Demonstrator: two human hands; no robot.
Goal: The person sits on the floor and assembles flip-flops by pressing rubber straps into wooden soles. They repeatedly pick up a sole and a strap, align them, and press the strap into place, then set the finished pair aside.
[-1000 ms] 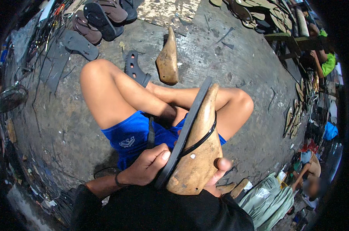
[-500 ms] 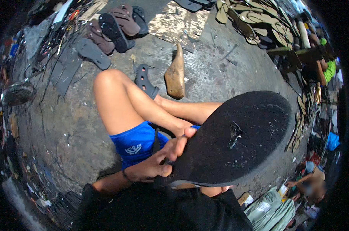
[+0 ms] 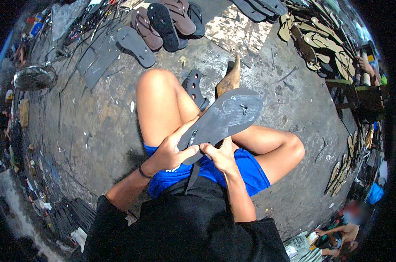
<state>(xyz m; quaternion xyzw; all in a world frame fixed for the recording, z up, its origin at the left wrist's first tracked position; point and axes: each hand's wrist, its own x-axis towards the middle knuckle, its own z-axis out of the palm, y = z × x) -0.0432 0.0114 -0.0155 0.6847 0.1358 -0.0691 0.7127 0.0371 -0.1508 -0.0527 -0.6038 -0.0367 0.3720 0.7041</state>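
Observation:
A dark grey flip-flop sole point(image 3: 233, 114) is held tilted over my lap, its face smeared with a whitish film. Strap plugs or knots show in holes near its far end and nearer my hands. My left hand point(image 3: 172, 150) grips the near end from the left, thumb on top. On the right side my right hand point(image 3: 222, 156) grips the same end, its thumb close to the left thumb; its other fingers are hidden underneath. Just past the sole stands a wooden shoe last point(image 3: 229, 80), partly covered by it. Left of the last lies a dark clog point(image 3: 193, 89).
Several finished flip-flops point(image 3: 163, 26) and a grey sole point(image 3: 136, 47) lie at the far left. Piles of tan sandals point(image 3: 326, 41) sit at the far right beside a wooden bench point(image 3: 359, 100). A fan point(image 3: 34, 77) stands left. Another person point(image 3: 344, 236) is at the lower right.
The sole has come down and away from my head toward my lap, and its whitened face now shows. My right hand has come into sight on its near end. The view has shifted.

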